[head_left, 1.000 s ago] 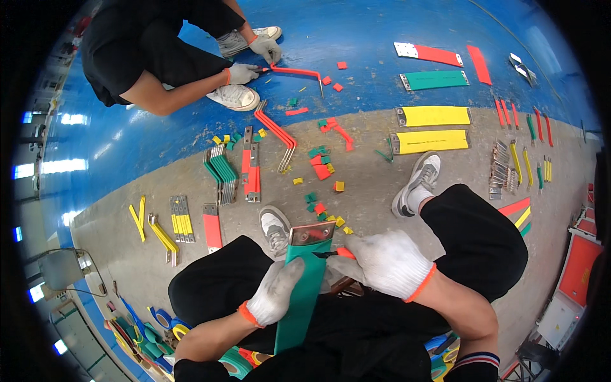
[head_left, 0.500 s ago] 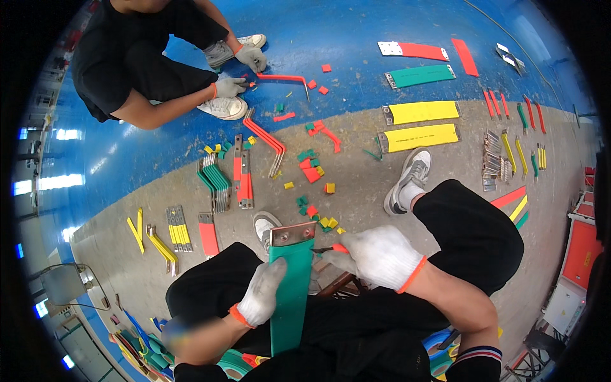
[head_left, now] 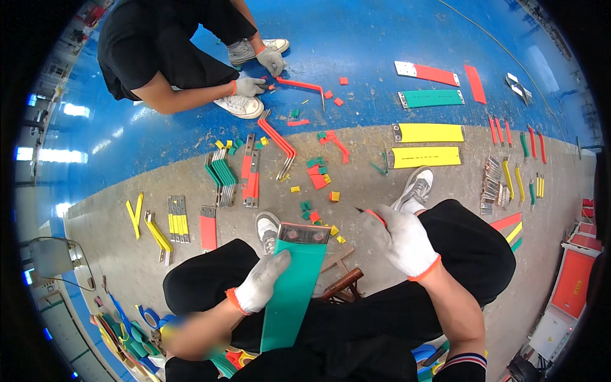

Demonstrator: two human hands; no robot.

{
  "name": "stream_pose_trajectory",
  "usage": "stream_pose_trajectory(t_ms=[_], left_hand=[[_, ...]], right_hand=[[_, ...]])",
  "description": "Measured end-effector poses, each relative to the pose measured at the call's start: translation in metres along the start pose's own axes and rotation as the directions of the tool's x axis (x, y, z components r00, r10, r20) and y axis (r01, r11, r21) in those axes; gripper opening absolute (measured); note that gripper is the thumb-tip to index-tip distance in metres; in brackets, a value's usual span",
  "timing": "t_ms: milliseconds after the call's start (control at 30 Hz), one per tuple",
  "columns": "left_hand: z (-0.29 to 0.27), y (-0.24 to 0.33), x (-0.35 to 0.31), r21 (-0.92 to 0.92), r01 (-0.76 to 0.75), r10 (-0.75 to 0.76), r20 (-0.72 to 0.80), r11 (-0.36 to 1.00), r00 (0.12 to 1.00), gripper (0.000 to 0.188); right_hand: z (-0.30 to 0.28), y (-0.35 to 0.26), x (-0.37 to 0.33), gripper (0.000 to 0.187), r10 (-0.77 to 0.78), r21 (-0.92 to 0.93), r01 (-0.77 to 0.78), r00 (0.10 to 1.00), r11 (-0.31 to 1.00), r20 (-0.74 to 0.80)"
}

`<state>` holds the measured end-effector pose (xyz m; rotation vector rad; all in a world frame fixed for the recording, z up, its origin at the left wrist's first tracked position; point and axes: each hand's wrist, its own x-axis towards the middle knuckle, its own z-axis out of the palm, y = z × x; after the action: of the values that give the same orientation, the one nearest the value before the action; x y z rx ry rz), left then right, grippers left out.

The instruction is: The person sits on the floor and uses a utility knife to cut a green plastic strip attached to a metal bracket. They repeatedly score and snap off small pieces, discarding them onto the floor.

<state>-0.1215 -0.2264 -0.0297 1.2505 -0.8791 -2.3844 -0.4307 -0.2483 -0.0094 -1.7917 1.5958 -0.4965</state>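
My gloved left hand [head_left: 264, 280] is closed round the left edge of a flat metal busbar in a green sleeve [head_left: 296, 283]. Its bare end [head_left: 304, 233], with holes, points away from me, and the lower part lies against my dark clothes. To the right, clear of the busbar, my gloved right hand [head_left: 404, 240] grips a small red-handled knife [head_left: 376, 218]. The knife's thin dark tip points left and away from me. Red, green and yellow sleeve scraps [head_left: 316, 178] lie on the floor beyond both hands.
Across from me a crouching person's gloved hands [head_left: 250, 86] work at a bent red bar [head_left: 299, 83]. Yellow-sleeved busbars [head_left: 425, 156] lie at the right, bent green bars [head_left: 223, 173] at the left. A brown metal stand [head_left: 344, 284] is between my knees; a red cabinet [head_left: 575, 274] stands far right.
My right hand and the knife have moved away from the green sleeve's edge, rightward and slightly outward. The busbar has tilted, its bare end shifting right. The whole view has shifted a little.
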Motion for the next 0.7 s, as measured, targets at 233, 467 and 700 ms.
stream_pose_trajectory(t_ms=[233, 467, 700], left_hand=[[-0.005, -0.023, 0.019, 0.061, 0.027, -0.024, -0.052, 0.998, 0.998, 0.055], [-0.017, -0.046, 0.033, 0.878, -0.315, 0.547, 0.073, 0.361, 0.834, 0.049], [0.066, -0.021, 0.010, 0.835, 0.104, 0.383, -0.354, 0.540, 0.853, 0.126]], right_hand=[[0.032, -0.005, 0.002, 0.036, 0.146, 0.533, -0.341, 0.916, 0.774, 0.373], [0.023, -0.034, 0.004, 0.036, 0.188, 0.513, -0.298, 0.948, 0.805, 0.256], [0.042, -0.036, 0.002, 0.038, 0.202, 0.403, -0.222, 0.975, 0.888, 0.091]])
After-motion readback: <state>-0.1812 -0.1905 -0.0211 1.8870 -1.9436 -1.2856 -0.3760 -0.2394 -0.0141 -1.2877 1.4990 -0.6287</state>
